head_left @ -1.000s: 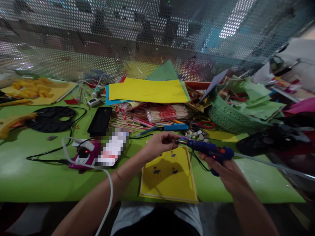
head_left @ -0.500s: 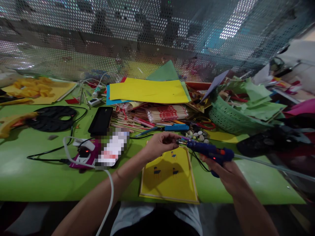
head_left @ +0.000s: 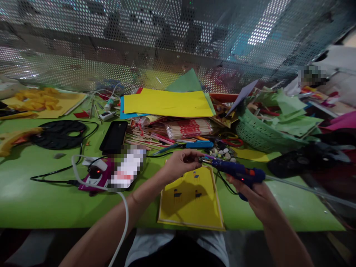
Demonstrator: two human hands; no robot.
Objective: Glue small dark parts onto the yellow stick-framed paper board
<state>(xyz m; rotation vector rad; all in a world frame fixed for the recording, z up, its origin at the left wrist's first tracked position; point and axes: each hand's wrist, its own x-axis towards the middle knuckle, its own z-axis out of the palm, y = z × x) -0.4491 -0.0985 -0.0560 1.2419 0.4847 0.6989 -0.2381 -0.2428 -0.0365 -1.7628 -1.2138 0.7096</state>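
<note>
My right hand (head_left: 254, 194) grips a blue glue gun (head_left: 239, 171) with its nozzle pointing left. My left hand (head_left: 182, 162) is pinched shut on a small dark piece right at the nozzle tip; I cannot make out what the piece is. Both hands hover above a yellow card (head_left: 191, 198) with a thin wooden border and three small chair figures on it, lying at the near edge of the green table (head_left: 36, 200). A few small pebbles (head_left: 221, 152) lie just beyond the gun.
Yellow and green paper sheets (head_left: 167, 102), bundled sticks (head_left: 189, 128), a black phone (head_left: 114, 136), a power strip (head_left: 96, 176) with cables, a green basket (head_left: 256, 131), and a black round object (head_left: 57, 134) crowd the table. A perforated metal screen (head_left: 139, 44) stands behind.
</note>
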